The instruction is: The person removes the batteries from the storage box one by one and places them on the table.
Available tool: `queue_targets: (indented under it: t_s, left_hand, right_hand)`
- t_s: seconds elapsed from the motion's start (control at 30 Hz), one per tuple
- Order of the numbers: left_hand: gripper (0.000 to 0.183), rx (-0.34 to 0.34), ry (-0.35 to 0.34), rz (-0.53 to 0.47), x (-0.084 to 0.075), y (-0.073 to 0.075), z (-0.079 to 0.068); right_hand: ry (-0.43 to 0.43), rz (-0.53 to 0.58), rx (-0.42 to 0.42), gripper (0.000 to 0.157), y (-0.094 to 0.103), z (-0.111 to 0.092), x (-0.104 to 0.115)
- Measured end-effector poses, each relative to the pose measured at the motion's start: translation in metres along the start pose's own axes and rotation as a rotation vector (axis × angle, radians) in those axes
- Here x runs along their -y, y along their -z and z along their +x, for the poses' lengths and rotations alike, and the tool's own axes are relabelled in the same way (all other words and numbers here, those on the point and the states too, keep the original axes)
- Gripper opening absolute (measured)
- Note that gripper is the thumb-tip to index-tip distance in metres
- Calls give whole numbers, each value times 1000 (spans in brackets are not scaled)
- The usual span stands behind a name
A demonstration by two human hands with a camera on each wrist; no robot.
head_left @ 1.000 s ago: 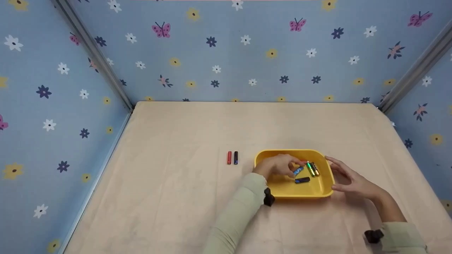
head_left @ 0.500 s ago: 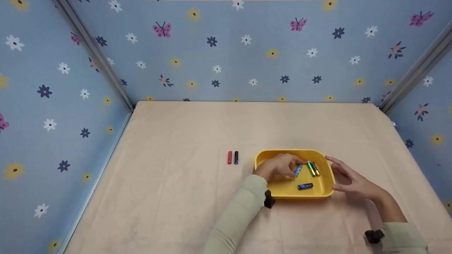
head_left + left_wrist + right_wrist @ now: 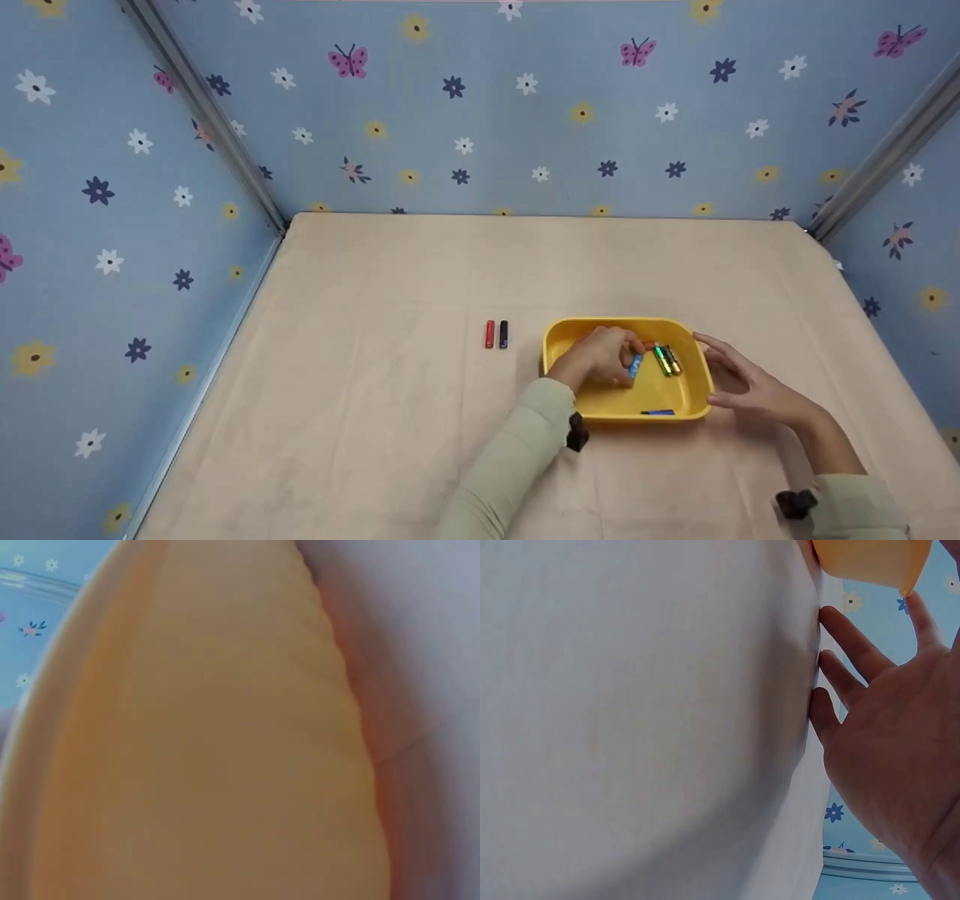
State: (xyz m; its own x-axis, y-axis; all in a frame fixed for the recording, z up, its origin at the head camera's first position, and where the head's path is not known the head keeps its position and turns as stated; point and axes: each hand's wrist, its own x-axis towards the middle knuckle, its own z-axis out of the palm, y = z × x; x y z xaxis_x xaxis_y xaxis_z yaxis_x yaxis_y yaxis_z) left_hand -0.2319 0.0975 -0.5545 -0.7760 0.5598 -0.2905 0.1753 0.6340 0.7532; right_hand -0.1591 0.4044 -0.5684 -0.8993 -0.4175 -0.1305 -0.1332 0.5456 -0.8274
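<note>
In the head view my left hand (image 3: 606, 357) reaches into the yellow tray (image 3: 611, 417) and pinches a light blue battery (image 3: 636, 366) between thumb and fingers. Beyond its fingertips lies a red battery (image 3: 649, 346), partly covered. A green battery (image 3: 663, 360) and a black-and-gold battery (image 3: 673, 360) lie side by side near the tray's right end. Against the near wall rests a dark blue battery (image 3: 658, 412). My right hand (image 3: 757, 386), fingers spread, touches the tray's right rim; the right wrist view shows this hand (image 3: 900, 727) beside the tray corner (image 3: 874, 559).
On the cloth-covered table (image 3: 337, 360), left of the tray, a red battery (image 3: 490, 334) and a black battery (image 3: 503, 334) lie parallel. Flowered blue panels (image 3: 480, 105) stand at the back and both sides. The tray wall fills most of the left wrist view.
The dark blue battery has rolled toward the tray's near wall. My left hand has shifted slightly right and closed on the light blue battery, which stands more upright. My right hand has stayed at the rim.
</note>
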Motion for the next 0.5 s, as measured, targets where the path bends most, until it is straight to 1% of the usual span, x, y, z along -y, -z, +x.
queue_targets:
  t_s: [0.1, 0.23, 0.37, 0.5]
  left_hand:
    - [40, -15, 5, 14, -1, -1, 0]
    - [39, 0, 17, 0, -1, -1, 0]
    - [40, 43, 51, -39, -2, 4, 1]
    - [43, 107, 77, -52, -4, 12, 4]
  right_hand:
    - [-11, -2, 2, 96, 0, 1, 0]
    - [-19, -7, 4, 96, 0, 0, 1]
    - [-27, 5, 6, 97, 0, 0, 1]
    - [-29, 9, 3, 97, 0, 0, 1]
